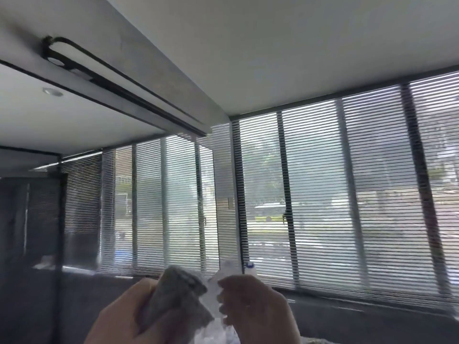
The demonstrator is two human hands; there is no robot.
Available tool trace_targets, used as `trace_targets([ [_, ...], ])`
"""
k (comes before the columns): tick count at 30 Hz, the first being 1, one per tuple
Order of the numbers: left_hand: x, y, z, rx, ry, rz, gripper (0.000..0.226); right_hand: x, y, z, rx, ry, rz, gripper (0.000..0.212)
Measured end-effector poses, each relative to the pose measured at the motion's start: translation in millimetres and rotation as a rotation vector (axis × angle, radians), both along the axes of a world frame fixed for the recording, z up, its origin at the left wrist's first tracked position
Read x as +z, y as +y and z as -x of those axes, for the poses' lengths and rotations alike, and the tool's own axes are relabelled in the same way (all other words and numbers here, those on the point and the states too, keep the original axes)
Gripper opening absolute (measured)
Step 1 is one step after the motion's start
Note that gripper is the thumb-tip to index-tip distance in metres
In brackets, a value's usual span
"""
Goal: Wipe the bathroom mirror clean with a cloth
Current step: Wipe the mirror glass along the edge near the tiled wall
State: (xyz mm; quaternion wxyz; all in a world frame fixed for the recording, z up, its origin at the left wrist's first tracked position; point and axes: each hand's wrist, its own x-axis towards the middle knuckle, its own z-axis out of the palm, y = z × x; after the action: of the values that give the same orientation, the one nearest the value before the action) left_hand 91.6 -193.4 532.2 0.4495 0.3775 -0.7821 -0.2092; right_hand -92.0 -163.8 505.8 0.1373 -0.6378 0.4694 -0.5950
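Slatted blinds (323,194) cover a wide window across the background and serve as the landmark. Left of the blinds, a mirror (159,204) repeats their slats; its right edge meets them near the middle of the view. Above the mirror, a dark-framed light fitting (74,65) runs along the white ceiling (273,45). Below the blinds, at the bottom edge, the left hand (124,316) grips a folded grey cloth (176,296), fingers curled round it. Just right of the cloth, the right hand (255,306) holds a clear plastic bottle (228,271), which is blurred.
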Motion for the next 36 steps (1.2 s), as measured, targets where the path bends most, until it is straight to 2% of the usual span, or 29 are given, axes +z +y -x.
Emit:
trace_targets([
  [2,-11,-8,19,-0.001,0.109,0.022,0.02,-8,5,25,-0.125,-0.07,0.048,0.016],
  [4,-21,-6,38,0.002,0.096,0.011,0.019,-21,12,59,-0.236,-0.051,0.058,0.025],
  [7,-40,-13,70,-0.01,0.091,0.033,0.019,-30,33,101,-0.38,0.065,-0.06,0.041],
  [14,-71,-43,141,-0.119,-0.161,0.09,0.011,-35,77,169,-0.718,0.434,-0.289,0.012],
  [18,-71,-55,177,-0.219,-0.326,0.172,0.015,-30,100,185,-0.848,0.657,-0.457,0.021],
  [21,-71,-68,202,-0.255,-0.401,0.243,0.012,-27,116,196,-0.916,0.77,-0.578,0.019],
  [24,-72,-74,226,-0.318,-0.431,0.299,0.006,-25,133,209,-0.964,0.782,-0.636,0.017],
  [29,-76,-56,268,-0.335,-0.405,0.311,0.034,-24,163,229,-1.03,0.718,-0.623,0.028],
  [36,-77,-18,334,-0.425,-0.376,0.298,0.028,-34,199,290,-1.048,0.662,-0.611,0.025],
])
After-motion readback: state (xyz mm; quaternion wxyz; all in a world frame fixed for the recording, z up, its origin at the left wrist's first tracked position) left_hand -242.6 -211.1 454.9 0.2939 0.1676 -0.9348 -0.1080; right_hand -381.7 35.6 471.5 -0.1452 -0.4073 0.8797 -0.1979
